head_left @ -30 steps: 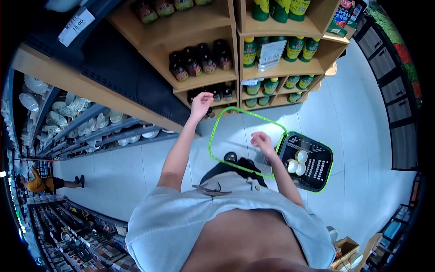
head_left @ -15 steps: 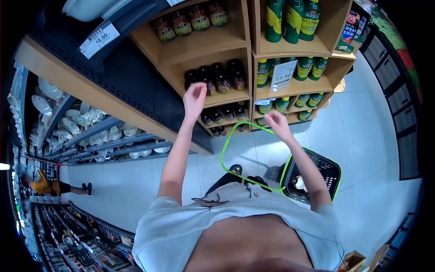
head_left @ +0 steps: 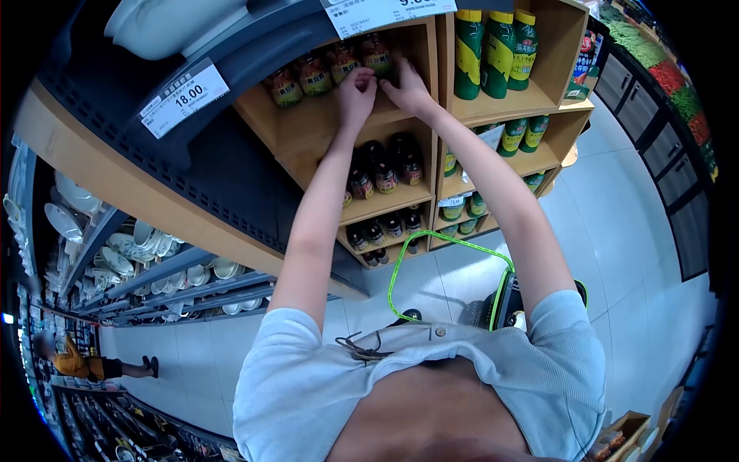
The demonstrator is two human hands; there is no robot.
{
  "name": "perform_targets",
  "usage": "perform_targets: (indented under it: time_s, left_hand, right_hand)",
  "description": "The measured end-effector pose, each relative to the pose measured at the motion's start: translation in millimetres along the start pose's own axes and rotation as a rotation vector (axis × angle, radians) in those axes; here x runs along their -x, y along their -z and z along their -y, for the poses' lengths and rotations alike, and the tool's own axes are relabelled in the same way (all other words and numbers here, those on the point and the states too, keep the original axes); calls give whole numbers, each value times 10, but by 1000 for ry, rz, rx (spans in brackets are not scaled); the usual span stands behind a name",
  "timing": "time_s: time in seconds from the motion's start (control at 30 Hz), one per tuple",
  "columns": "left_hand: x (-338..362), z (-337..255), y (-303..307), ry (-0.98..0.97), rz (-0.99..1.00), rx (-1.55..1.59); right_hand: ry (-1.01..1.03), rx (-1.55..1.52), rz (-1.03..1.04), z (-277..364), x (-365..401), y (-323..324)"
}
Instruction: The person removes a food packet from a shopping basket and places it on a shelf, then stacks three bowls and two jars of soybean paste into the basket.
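My two hands reach into the upper cubby of a wooden shelf (head_left: 308, 127), in front of a row of sauce jars (head_left: 344, 63) with red and yellow labels. My left hand (head_left: 358, 94) is closed, its fingers curled, just below the jars on the right of the row. Beside the rightmost jar (head_left: 377, 55), my right hand (head_left: 409, 91) has its fingers stretched out and apart, the fingertips right by the jar's side. Both hands come close together, and nothing shows in either. Lower down, dark jars (head_left: 385, 175) stand in another cubby.
A black basket (head_left: 502, 302) with a green handle (head_left: 391, 281) is partly hidden by my right arm. Green bottles (head_left: 499, 58) fill the shelf on the right. Price tags (head_left: 185, 96) hang at upper left. White dishes (head_left: 115, 262) line the left racks; a person (head_left: 73, 362) is far left.
Both hands have moved up and closer together, from the dark jars and the basket handle to the upper row of jars. The view has shifted, and the basket is more hidden.
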State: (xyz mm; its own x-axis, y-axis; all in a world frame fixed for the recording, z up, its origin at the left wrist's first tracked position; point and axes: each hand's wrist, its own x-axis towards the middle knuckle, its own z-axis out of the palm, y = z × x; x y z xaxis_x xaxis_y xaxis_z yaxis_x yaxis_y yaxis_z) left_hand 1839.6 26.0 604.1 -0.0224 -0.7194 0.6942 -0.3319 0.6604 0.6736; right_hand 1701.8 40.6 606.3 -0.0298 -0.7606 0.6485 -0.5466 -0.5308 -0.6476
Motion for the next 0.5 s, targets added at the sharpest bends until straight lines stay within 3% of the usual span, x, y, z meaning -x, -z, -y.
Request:
perform_targets:
  time_s: [0.13,0.37,0.5]
  left_hand:
    - [51,-43,-33,-8,2,-55]
    - [35,-23,-54,-50,-56,-42]
    - [18,8,-68,-82,-78,-88]
  right_hand:
    - [-27,7,-56,-199,-169,-208]
    - [-154,-39,114,-482,-478,-305]
    - [-128,84,70,-558,-496,-400]
